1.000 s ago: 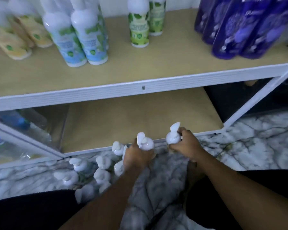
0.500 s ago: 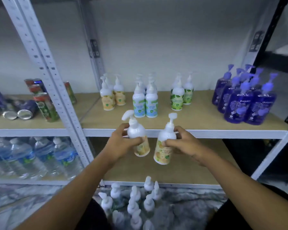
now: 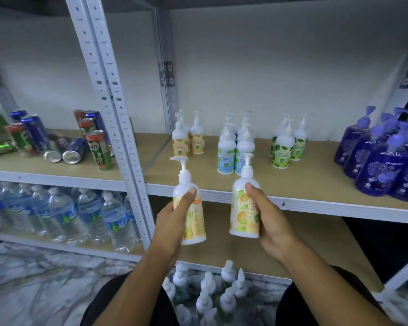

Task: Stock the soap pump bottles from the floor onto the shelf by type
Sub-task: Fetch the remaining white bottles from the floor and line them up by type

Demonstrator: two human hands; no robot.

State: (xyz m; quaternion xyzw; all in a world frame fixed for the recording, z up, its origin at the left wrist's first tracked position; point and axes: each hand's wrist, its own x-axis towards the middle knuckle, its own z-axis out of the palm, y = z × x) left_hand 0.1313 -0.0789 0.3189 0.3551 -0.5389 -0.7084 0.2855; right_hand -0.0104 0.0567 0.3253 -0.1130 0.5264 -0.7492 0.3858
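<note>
Your left hand (image 3: pixel 172 222) grips one orange bottle (image 3: pixel 194 222), your right hand (image 3: pixel 272 222) a second bottle (image 3: pixel 242 212) beside it, shelf (image 3: pixel 316 177) just beyond both.

Left pump bottle (image 3: pixel 194 222) and right pump bottle (image 3: pixel 242 212) at centre; shelved bottles (image 3: pixel 226 149) behind, twelve to two; cans (image 3: pixel 97 147) at ten, water bottles (image 3: pixel 64 212) nine, floor bottles (image 3: pixel 227 274) six.

Now higher, nearer the shelf (image 3: pixel 320 204): left hand (image 3: pixel 172 228), right hand (image 3: pixel 272 223), their bottles (image 3: pixel 243 215).

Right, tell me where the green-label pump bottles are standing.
In the head view, the green-label pump bottles stand right of centre on the upper shelf, between the blue-label bottles and the purple bottles.
</note>
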